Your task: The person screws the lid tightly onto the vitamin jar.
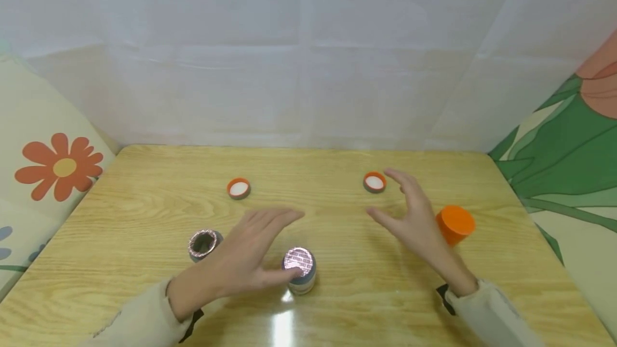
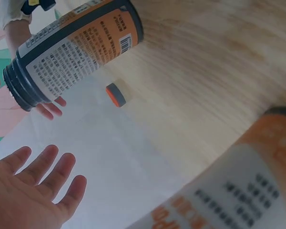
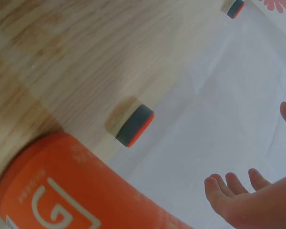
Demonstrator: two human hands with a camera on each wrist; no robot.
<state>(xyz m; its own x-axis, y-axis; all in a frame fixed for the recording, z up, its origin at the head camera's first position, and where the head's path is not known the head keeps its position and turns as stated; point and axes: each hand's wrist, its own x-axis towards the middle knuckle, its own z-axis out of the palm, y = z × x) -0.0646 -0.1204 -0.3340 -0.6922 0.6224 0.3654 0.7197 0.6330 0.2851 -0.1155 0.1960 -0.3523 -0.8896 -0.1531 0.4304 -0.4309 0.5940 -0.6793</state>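
Note:
In the head view my left hand (image 1: 241,256) hovers with fingers extended and thumb apart. Its thumb overlaps the foil-topped bottle (image 1: 300,272), which stands upright with a dark screw neck (image 2: 26,88) in the left wrist view; the fingers do not wrap around it. Behind this hand's wrist stands a second bottle (image 1: 203,244), its mouth uncovered and ringed by torn foil. My right hand (image 1: 416,224) is held in the air, thumb and fingers spread, holding nothing. Just right of it stands an orange canister (image 1: 455,225), with white lettering in the right wrist view.
Two dark screw caps with orange rims and white insides lie face up toward the back: a left cap (image 1: 238,188) and a right cap (image 1: 374,182), the latter near my right fingertips. The wooden table (image 1: 308,175) ends at a white cloth (image 1: 299,84); flowered panels flank it.

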